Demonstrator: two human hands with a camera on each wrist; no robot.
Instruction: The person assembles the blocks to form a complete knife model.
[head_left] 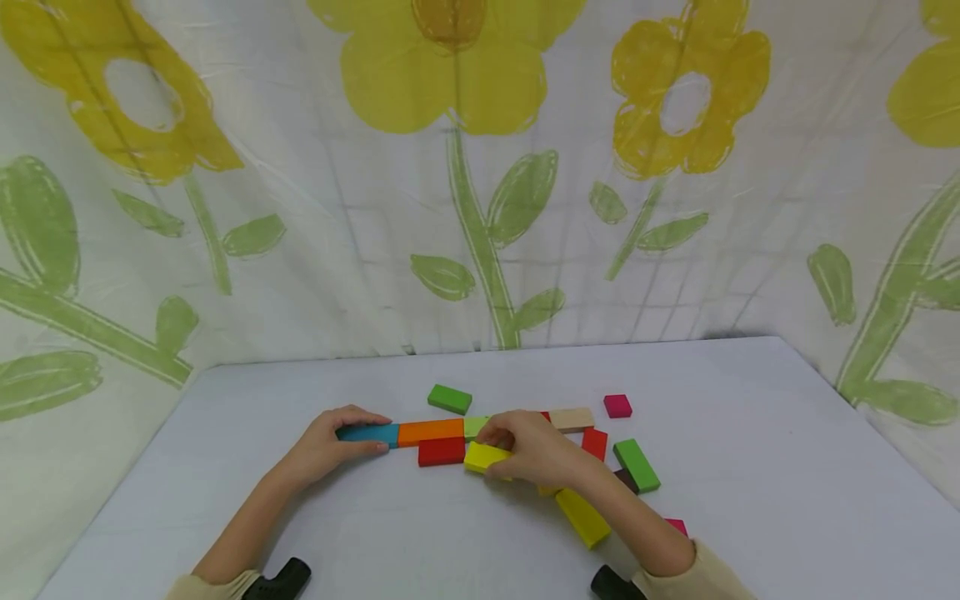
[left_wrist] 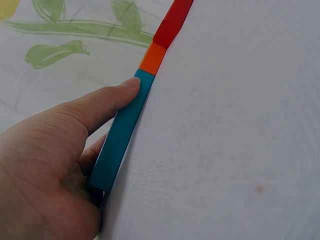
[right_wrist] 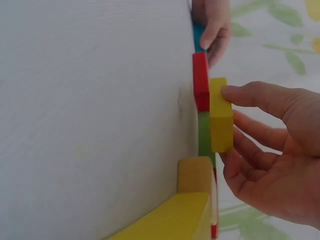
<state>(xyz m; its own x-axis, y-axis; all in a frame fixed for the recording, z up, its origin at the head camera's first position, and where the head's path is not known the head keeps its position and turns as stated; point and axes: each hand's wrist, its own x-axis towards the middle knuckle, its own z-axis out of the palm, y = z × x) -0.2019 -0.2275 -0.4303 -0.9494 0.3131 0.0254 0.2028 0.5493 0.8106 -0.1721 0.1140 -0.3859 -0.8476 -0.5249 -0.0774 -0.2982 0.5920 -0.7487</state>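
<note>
A row of coloured blocks lies across the white table. At its left end my left hand (head_left: pixel 326 444) grips the blue block (left_wrist: pixel 123 135) between thumb and fingers. An orange block (head_left: pixel 431 432) touches the blue one, and a light green block (head_left: pixel 476 427) follows, partly hidden by my right hand. In front of the orange block lies a red block (head_left: pixel 442 452). My right hand (head_left: pixel 536 450) pinches a yellow block (right_wrist: pixel 221 115), just right of the red one. In the right wrist view the yellow block overlaps the green block (right_wrist: pixel 205 134); whether they touch I cannot tell.
Behind the row lies a green block (head_left: pixel 450 398). At the right are a tan block (head_left: pixel 572 419), a pink block (head_left: pixel 618 406), a red block (head_left: pixel 594 443), another green block (head_left: pixel 637 465) and a larger yellow block (head_left: pixel 582 517). A flowered curtain (head_left: pixel 375 192) hangs behind the table.
</note>
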